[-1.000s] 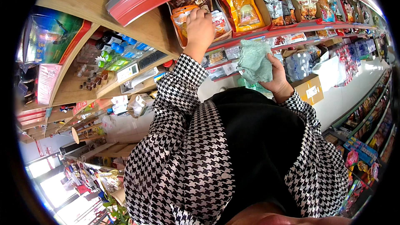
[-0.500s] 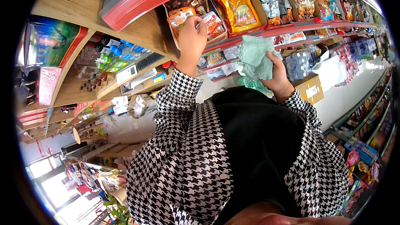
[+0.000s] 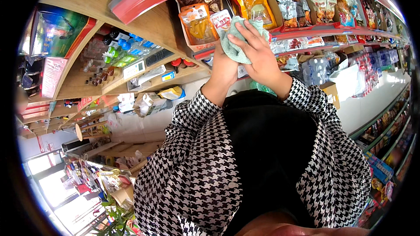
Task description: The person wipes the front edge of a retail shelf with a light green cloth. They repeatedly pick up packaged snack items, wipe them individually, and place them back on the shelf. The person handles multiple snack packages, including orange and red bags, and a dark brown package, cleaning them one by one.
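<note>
the right hand (image 3: 258, 54) had carried the pale green cloth (image 3: 236, 43) up from chest height, its grip clamped on it against the red-edged shelf (image 3: 306, 32). the left hand (image 3: 224, 67), earlier on the orange snack packet (image 3: 199, 24), now sat behind the cloth; its grip could not be told.
</note>
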Available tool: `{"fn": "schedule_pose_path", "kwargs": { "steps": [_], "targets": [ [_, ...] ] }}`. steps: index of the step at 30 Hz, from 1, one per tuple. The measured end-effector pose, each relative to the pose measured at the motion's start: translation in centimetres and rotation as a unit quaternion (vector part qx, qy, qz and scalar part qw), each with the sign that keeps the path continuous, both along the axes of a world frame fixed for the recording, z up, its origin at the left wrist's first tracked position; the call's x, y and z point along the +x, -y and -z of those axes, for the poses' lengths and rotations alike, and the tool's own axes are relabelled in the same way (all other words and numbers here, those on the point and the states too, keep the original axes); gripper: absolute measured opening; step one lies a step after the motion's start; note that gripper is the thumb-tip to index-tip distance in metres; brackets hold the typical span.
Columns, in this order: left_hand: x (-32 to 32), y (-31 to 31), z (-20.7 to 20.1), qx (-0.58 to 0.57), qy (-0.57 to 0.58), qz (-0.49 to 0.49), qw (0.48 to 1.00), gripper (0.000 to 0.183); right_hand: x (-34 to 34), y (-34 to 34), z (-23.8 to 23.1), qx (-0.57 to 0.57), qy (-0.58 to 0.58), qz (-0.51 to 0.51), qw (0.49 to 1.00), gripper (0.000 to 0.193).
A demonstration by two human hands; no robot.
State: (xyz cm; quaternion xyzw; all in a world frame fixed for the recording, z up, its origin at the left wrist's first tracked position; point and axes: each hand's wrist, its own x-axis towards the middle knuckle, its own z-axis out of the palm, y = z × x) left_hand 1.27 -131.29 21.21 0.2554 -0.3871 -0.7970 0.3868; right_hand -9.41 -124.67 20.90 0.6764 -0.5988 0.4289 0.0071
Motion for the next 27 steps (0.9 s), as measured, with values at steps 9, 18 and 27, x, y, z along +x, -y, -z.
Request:
{"fn": "schedule_pose_path", "kwargs": {
  "steps": [9,18,27],
  "targets": [
    [2.5,1.7,0.8,0.034,0.037,-0.063,0.997,0.006,-3.2,-2.9,4.0,0.051,0.317,0.016,0.947,0.047],
    [0.7,0.9,1.8,-0.180,0.145,0.030,0.972,0.008,-5.0,-4.5,3.9,0.114,0.909,-0.257,0.309,0.050],
    [0.2,0.2,1.0,-0.553,0.314,-0.139,0.759,0.012,-3.3,-6.1,4.6,0.197,0.870,-0.218,0.395,0.055]
  ]
}}
